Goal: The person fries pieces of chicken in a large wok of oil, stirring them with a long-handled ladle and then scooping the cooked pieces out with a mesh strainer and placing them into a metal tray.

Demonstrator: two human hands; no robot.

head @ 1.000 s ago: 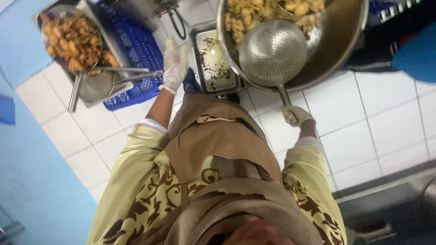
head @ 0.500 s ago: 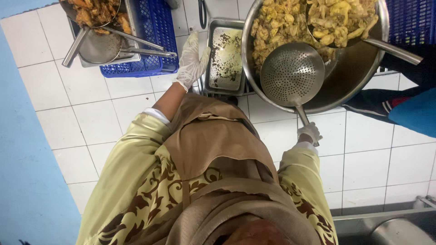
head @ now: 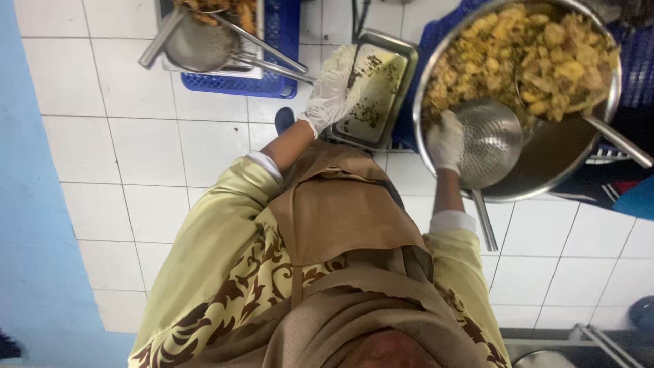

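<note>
Crate (head: 272, 76) of blue plastic sits at the upper left on the white tiled floor (head: 170, 150). It carries a pan of browned fried pieces (head: 225, 8), and a round metal strainer (head: 197, 44) with long handles rests there, held by no one.

Just to its right, the gloved left hand (head: 332, 88) curls over the near edge of a rectangular steel tray (head: 381, 82) and appears to grip the rim. That tray looks all but emptied: only oil, dark crumbs and scraps show on its bottom.

Further right, the gloved right hand (head: 446, 140) is closed around the perforated skimmer (head: 492, 140), right where the handle meets the mesh bowl. The skimmer lies inside the large steel bowl (head: 552, 170), its handle poking out over the rim towards the person. The skimmer's own cup shows no food in it.

Yellow fried food (head: 518, 54) is heaped across the far half of the bowl, and the near half is bare metal. A second utensil handle (head: 616, 140) leans out at the right.

Judging by this, the tray's load is already moved and the scooping is largely done, with only scraps left on the tray.
</note>
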